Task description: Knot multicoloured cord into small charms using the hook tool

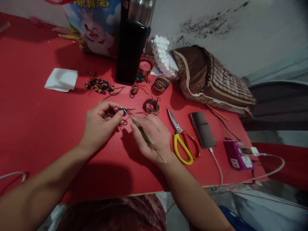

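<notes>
My left hand [102, 123] is closed in a pinch on a multicoloured braided cord [125, 110] just above the red table [36, 128]. My right hand [151, 136] is closed round a thin green crochet hook [141, 131], whose tip meets the cord at my left fingertips. The hook's metal tail sticks out past my right wrist. A strand runs from the cord to a small coil of coloured thread [151, 106] right behind my right hand.
Yellow-and-red scissors [184, 141] lie right of my right hand, then a phone [202, 129] on a cable and a purple power strip [238, 155]. Behind stand a black flask [131, 48], more cord bundles [99, 85], a white tissue [62, 79], a brown cushion [211, 78].
</notes>
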{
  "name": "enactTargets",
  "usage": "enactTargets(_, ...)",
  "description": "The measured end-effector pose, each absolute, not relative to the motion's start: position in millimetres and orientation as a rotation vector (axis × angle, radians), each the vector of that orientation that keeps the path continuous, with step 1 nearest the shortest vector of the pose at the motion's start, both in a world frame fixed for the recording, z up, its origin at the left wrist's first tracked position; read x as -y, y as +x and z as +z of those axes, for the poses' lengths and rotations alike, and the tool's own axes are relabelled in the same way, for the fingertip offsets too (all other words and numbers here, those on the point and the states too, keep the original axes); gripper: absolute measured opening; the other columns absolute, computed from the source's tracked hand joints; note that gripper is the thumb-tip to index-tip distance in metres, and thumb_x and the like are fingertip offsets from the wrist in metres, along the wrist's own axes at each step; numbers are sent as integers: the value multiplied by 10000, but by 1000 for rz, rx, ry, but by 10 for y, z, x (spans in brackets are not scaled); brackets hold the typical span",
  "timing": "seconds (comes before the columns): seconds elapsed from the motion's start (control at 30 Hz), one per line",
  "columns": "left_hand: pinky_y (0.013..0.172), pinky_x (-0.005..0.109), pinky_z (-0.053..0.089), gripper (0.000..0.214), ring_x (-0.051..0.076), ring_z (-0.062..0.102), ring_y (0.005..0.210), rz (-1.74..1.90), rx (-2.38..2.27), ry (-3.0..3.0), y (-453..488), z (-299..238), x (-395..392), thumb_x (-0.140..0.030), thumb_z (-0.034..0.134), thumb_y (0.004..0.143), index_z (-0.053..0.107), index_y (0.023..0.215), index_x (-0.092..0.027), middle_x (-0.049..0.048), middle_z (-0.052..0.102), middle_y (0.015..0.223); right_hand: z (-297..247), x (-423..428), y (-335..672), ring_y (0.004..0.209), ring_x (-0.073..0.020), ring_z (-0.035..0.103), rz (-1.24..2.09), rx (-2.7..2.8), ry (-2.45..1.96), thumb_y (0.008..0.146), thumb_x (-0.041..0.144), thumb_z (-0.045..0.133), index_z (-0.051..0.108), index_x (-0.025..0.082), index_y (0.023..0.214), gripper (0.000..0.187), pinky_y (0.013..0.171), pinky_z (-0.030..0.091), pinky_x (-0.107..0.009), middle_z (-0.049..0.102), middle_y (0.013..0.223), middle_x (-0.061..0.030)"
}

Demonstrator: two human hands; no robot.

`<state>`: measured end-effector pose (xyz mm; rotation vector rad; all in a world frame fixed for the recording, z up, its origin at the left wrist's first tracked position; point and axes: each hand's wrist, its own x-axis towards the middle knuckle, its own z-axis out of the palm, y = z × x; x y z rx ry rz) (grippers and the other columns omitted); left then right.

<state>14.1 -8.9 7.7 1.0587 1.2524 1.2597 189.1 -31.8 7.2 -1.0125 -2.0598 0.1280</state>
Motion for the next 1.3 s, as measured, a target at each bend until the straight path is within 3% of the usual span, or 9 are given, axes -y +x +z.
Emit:
enactTargets(0.3,554,246,498,40,123,619,573,1154,-1240,1358,67,66,65,-179,712,824,715,849,-210,-30,668,672,259,249,1992,778,-150,703,617,1858,-1092,995,180,641,764,189,944,133,725,556,-301,777,848,-31)
enactTargets(0.5,614,242,508,136,125,631,636,1078,-1145,1532,54,111,64,-102,664,792,728,802,-221,-20,701,712,327,195,2091,741,-159,690,920,1663,-1221,944,182,662,762,204,811,167,710,546,-303,755,771,-1)
enactTargets(0.8,433,256,521,33,142,568,490,1000,-987,926,28,11,24,-203,736,796,720,820,-221,-25,598,589,355,235,2065,766,-150,699,714,1897,-1077,967,184,674,781,196,958,108,730,546,-293,788,862,-31)
enactTargets(0.93,442,248,499,24,142,571,486,916,-981,1065,6,39,28,-215,734,805,713,817,-213,-20,608,574,346,218,2108,727,-141,680,903,1703,-1146,927,150,683,780,201,851,134,698,531,-280,762,784,-1)
enactTargets(1.13,569,242,443,127,134,577,610,844,-1058,1751,2,123,30,-139,642,801,737,760,-213,7,685,688,380,175,2155,685,-134,640,1084,1663,-1219,887,164,665,762,191,761,161,659,494,-276,737,727,10)
enactTargets(1.3,509,233,466,85,135,590,553,826,-1004,1490,-4,132,38,-159,671,797,732,771,-214,5,683,651,307,146,2224,580,-112,531,1254,1532,-1191,887,213,695,771,190,783,131,566,435,-260,636,632,32)
